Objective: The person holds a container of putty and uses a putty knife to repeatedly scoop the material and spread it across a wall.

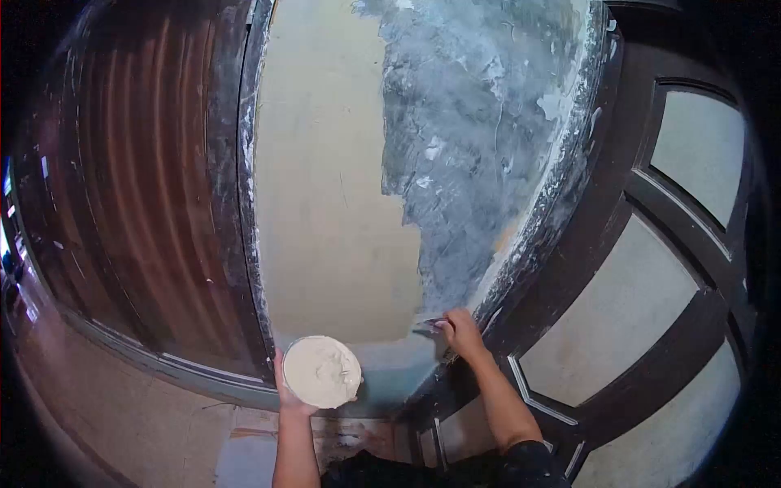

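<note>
A tall strip of wall [325,203] is seen in the middle, between two dark wooden parts. The left half of the wall is plain and cream. The right half is covered with a wet grey-blue coat [472,146] with white smears in it. The coat is spread from the far top down to the near bottom of the wall.

A brown ribbed door [138,179] is seen on the left. A dark wooden frame [643,268] with pale panels is seen on the right. White splashes are left along both dark edges next to the wall. A tan floor [122,423] is seen at the near left.

A round white bowl [322,372] is held up near the bottom of the wall. It is filled with thick white paste. The bowl is cupped from below by the left hand [286,392], and the grip is closed around its edge.

A small flat blade [428,327] is pressed on the wall at the low edge of the grey coat, just right of the bowl. It is grasped by the right hand [462,332], and the grip is clenched on its handle. Both arms are bare and are stretched forward.
</note>
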Available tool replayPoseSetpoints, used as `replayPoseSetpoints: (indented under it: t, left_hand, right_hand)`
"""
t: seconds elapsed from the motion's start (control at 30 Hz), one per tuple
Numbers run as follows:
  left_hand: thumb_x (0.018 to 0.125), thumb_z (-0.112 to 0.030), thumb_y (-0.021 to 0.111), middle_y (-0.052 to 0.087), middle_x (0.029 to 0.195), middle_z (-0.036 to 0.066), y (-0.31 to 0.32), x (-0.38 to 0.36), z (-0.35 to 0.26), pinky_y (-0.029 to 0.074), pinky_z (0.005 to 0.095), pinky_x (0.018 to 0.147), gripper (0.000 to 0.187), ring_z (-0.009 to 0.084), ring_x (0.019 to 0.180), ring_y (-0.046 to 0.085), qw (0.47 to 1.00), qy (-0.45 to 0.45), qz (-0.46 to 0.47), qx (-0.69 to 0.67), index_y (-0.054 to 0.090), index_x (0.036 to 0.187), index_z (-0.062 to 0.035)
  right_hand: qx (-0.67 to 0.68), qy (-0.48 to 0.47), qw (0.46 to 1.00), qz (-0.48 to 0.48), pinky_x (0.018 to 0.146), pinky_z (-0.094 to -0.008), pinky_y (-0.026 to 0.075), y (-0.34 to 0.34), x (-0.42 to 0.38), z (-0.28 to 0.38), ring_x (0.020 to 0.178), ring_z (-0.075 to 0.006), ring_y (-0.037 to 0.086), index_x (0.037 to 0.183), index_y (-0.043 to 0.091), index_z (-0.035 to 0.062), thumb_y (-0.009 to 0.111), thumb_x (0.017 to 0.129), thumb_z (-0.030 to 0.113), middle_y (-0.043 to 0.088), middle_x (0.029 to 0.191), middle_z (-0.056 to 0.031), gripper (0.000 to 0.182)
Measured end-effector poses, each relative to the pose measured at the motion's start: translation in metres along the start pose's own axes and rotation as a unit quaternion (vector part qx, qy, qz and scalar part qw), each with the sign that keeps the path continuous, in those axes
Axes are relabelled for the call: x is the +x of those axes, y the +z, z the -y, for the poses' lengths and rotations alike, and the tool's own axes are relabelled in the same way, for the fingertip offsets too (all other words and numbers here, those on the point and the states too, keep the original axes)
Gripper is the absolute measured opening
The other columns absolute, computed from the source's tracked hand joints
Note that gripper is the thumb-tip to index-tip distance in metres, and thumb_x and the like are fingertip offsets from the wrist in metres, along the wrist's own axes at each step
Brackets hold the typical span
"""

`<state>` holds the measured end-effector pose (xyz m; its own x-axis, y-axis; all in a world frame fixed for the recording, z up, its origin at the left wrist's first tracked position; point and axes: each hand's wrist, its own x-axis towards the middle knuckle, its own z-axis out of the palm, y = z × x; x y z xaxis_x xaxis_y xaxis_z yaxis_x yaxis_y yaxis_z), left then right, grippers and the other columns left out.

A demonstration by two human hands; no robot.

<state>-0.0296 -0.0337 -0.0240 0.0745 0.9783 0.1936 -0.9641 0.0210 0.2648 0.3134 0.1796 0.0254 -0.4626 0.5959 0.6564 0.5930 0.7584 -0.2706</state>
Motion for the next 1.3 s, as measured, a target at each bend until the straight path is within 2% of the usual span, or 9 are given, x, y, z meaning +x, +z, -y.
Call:
replayPoseSetpoints:
  t: [0.23,0.47,0.67,0.8,0.93,1.03,1.13,1.23,1.3]
  left_hand:
    - [0.094,-0.084,0.038,0.053,0.152,0.028,-0.017,-0.005,0.007,0.049,0.0809,0.094,0.099,0.0577,0.129,0.057,0.997,0.054,-0.055,-0.007,0.048,0.154,-0.006]
    - [0.087,-0.092,0.042,0.049,0.148,0.038,-0.015,-0.016,0.002,0.051,0.0846,0.084,0.111,0.0726,0.121,0.052,0.997,0.04,-0.044,-0.038,0.041,0.159,-0.0074]
    - [0.091,-0.087,0.04,0.053,0.152,0.027,-0.032,-0.024,0.0,0.047,0.0857,0.089,0.1,0.0594,0.127,0.056,0.991,0.08,-0.107,-0.016,0.048,0.154,-0.0086]
    - [0.093,-0.085,0.039,0.054,0.152,0.023,-0.012,-0.031,-0.001,0.047,0.0858,0.089,0.098,0.0566,0.129,0.056,0.99,0.082,-0.112,-0.022,0.049,0.153,-0.0089]
    - [0.094,-0.084,0.04,0.054,0.152,0.023,-0.019,-0.034,-0.007,0.046,0.0876,0.087,0.095,0.055,0.129,0.057,0.99,0.08,-0.113,0.009,0.049,0.154,-0.0102]
    - [0.096,-0.081,0.042,0.056,0.15,0.022,-0.019,-0.042,-0.007,0.051,0.0783,0.094,0.092,0.051,0.129,0.059,0.99,0.094,-0.104,0.006,0.051,0.152,-0.009]
    - [0.097,-0.079,0.042,0.057,0.149,0.022,-0.029,-0.042,-0.013,0.051,0.0755,0.098,0.089,0.0488,0.13,0.058,0.978,0.116,-0.172,-0.006,0.055,0.149,-0.0086]
    - [0.098,-0.078,0.042,0.058,0.148,0.022,-0.011,-0.048,-0.013,0.049,0.073,0.104,0.087,0.0468,0.132,0.057,0.999,0.029,-0.02,0.035,0.056,0.148,-0.0082]
    - [0.097,-0.08,0.042,0.058,0.148,0.022,-0.014,-0.048,-0.011,0.049,0.0755,0.101,0.09,0.0495,0.13,0.058,0.985,0.096,-0.139,0.028,0.055,0.148,-0.0075]
  right_hand:
    - [-0.026,-0.015,0.998,0.058,0.076,-0.0536,0.049,0.045,-0.025,-0.018,0.085,-0.0413,0.061,0.092,0.07,0.0092,0.071,0.094,0.021,0.068,0.083,-0.0139,0.012]
    - [-0.061,-0.003,0.997,0.048,0.077,-0.0525,0.047,0.067,-0.023,-0.026,0.084,-0.0413,0.061,0.087,0.07,0.0081,0.071,0.094,0.025,0.069,0.082,-0.0126,0.018]
    - [-0.055,0.017,0.997,0.058,0.081,-0.052,0.043,0.069,-0.024,-0.029,0.094,-0.0374,0.059,0.09,0.067,0.0112,0.068,0.096,0.022,0.068,0.087,-0.0088,0.012]
    - [-0.095,-0.014,0.994,0.05,0.075,-0.0523,0.046,0.076,-0.026,-0.034,0.08,-0.0394,0.061,0.082,0.068,0.0077,0.075,0.088,0.017,0.069,0.08,-0.0108,0.014]
    - [-0.087,0.003,0.994,-0.061,0.074,-0.0534,0.044,0.067,-0.018,-0.017,0.083,-0.0397,0.061,0.082,0.067,0.0071,0.075,0.086,0.016,0.068,0.081,-0.0111,0.012]
    - [-0.124,0.055,0.989,0.061,0.08,-0.0515,0.041,0.074,-0.043,-0.024,0.094,-0.0356,0.059,0.092,0.069,0.0126,0.072,0.09,0.015,0.067,0.088,-0.0082,0.004]
    - [-0.133,0.013,0.991,0.02,0.08,-0.0508,0.041,0.084,-0.045,-0.026,0.094,-0.0355,0.059,0.092,0.068,0.0124,0.071,0.089,0.014,0.067,0.087,-0.0076,0.005]
    - [-0.117,0.023,0.992,-0.03,0.081,-0.0501,0.041,0.074,-0.018,-0.023,0.094,-0.0352,0.058,0.091,0.066,0.0124,0.072,0.088,0.013,0.067,0.089,-0.0065,0.006]
    - [-0.113,0.026,0.99,-0.086,0.081,-0.0498,0.041,0.064,-0.015,-0.006,0.094,-0.0353,0.058,0.09,0.066,0.0121,0.072,0.087,0.011,0.066,0.089,-0.0063,0.007]
